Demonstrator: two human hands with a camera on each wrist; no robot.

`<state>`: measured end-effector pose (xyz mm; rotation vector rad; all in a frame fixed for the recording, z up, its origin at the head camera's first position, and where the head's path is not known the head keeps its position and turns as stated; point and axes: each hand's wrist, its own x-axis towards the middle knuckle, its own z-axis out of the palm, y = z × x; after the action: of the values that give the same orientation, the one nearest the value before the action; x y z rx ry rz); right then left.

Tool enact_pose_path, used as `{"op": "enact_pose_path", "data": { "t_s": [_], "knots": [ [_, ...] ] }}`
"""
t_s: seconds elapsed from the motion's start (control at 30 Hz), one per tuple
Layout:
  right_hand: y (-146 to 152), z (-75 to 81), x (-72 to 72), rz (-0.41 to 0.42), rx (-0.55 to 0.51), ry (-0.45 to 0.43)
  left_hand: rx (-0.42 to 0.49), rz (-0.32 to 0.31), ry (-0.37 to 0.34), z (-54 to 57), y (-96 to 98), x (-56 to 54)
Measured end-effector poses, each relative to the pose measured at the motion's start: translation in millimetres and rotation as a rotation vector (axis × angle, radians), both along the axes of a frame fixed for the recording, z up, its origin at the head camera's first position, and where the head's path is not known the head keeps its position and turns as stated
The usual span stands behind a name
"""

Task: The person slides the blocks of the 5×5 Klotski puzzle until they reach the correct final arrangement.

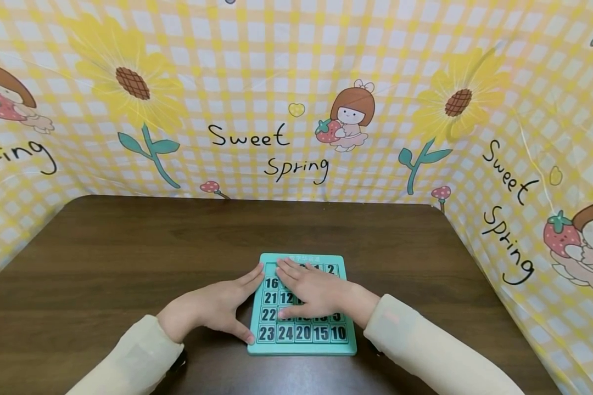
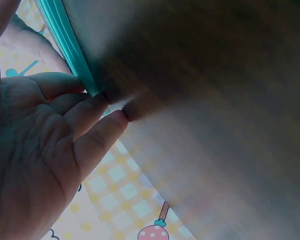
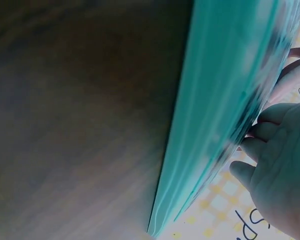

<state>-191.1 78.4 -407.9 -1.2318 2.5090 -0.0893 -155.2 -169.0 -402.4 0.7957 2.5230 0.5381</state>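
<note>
A teal number sliding puzzle (image 1: pixel 301 349) lies flat on the brown table, its numbered tiles set in a framed grid. The upper left cell of the grid holds no tile. My left hand (image 1: pixel 216 304) braces the puzzle's left edge, fingertips at the upper part and thumb at the lower corner. In the left wrist view, the fingertips (image 2: pixel 122 117) touch the teal rim and the table beside it. Stretched over the tiles is my right hand (image 1: pixel 316 291), its fingers pointing toward the upper left and covering several numbers. The right wrist view shows the right fingers (image 3: pixel 255 146) against the tile face.
The brown wooden table (image 1: pixel 143 241) extends around the puzzle. A yellow checked cloth (image 1: pixel 257 71) printed with flowers, figures and lettering rises behind the table and along both sides. Pale sleeves (image 1: pixel 415 334) cover both forearms.
</note>
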Motion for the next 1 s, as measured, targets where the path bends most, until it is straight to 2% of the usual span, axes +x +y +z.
{"op": "enact_pose_path", "data": {
  "t_s": [0.23,0.53,1.0],
  "knots": [
    [-4,-1.8,-0.6,-0.026,-0.019,-0.047,0.011,-0.001,-0.016,-2.2,0.5,0.1],
    [13,4.7,1.2,-0.085,0.036,0.020,0.005,0.012,-0.001,-0.4,1.4,2.4],
    [-5,0.6,-2.8,-0.026,0.035,0.029,0.004,0.014,-0.033,0.8,1.3,0.4]
  ]
}}
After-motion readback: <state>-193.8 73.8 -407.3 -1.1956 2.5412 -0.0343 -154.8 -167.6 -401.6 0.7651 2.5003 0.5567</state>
